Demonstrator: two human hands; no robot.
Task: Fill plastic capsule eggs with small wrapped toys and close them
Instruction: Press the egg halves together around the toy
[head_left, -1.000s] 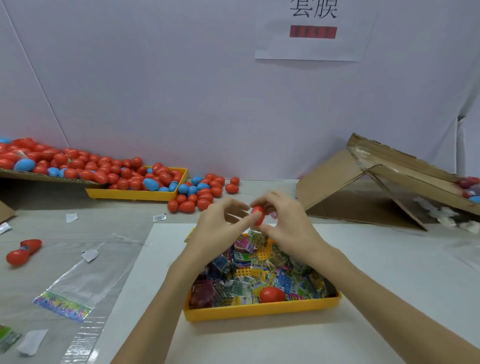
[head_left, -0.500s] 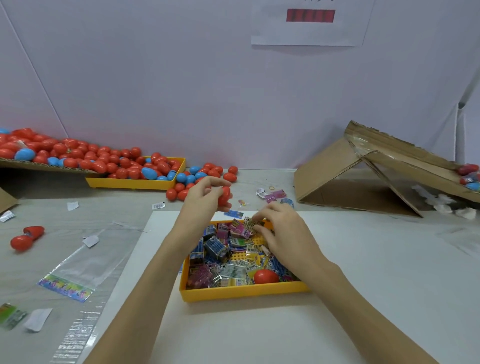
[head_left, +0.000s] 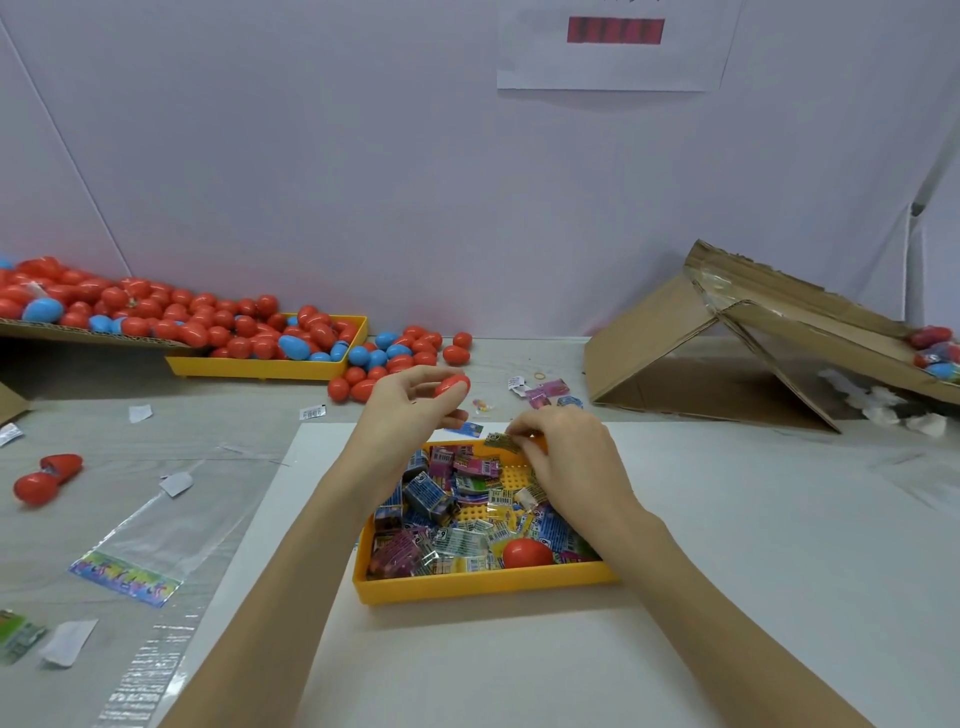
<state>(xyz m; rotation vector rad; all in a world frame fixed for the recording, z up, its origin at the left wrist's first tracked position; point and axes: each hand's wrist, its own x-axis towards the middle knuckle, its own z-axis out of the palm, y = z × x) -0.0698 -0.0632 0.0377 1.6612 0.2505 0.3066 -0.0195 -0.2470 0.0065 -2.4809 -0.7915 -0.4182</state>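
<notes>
Half a second ago the left hand (head_left: 410, 410) held the red egg (head_left: 451, 385) at about the same spot above the far edge of the near yellow tray (head_left: 483, 590), and it holds it there still; a second ago both hands met around that egg in mid-air. The right hand (head_left: 569, 457) has since dropped to the far end of the tray and now pinches a wrapped toy (head_left: 501, 441) between thumb and fingertips, lifted slightly above the pile.

The left hand's fingers curl round the egg, with only its right half showing past the fingertips. Its long axis runs roughly left to right, tilted a little upward to the right. Whether the egg is closed or a single half cannot be told, because the fingers cover the rest.

The toy in the right hand lies roughly flat, its long side left to right; its print is too small to read. Most of the right hand's fingertips are hidden behind its own knuckles.

Inside the near tray lie many wrapped toys (head_left: 431, 493) and a second red egg (head_left: 525, 553) at the near right corner, partly behind the right forearm. On the far left of the worktop (head_left: 779, 519) a heap of red and blue eggs (head_left: 218, 322) spills over a second yellow tray (head_left: 260, 368), cut off by the left edge. A torn cardboard box (head_left: 727, 338) lies on the far right. An open red egg (head_left: 47, 475) rests near the left edge.
</notes>
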